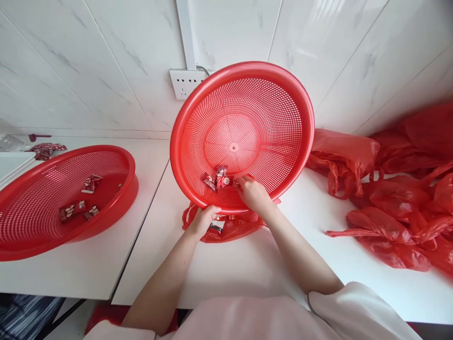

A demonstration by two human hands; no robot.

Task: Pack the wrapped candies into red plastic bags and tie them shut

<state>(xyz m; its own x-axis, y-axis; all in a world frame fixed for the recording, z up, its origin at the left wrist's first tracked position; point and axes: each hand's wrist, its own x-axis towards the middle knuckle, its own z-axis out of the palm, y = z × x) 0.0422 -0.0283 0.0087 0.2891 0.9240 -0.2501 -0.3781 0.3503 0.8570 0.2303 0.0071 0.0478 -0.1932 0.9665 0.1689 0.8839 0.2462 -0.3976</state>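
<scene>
A red plastic mesh basket [283, 127] is tilted up, its open side facing me. My left hand [205, 220] grips the near rim, the thumb lying over the edge. Low inside the basket are a few small dark red wrapped packets [222, 180] that look like sweets. My right hand [253, 192] reaches over the rim beside them, its fingers curled together; what they pinch, if anything, is hidden. Beneath the near rim lies an opened red plastic bag [244, 232] with small packets inside, partly covered by the basket.
Another red mesh basket [129, 196] with several packets stands tilted at left. Filled red plastic bags [392, 198] are heaped at right. A socket panel [182, 84] is fixed to the tiled wall behind. A seam [141, 229] divides the white tabletop [152, 278].
</scene>
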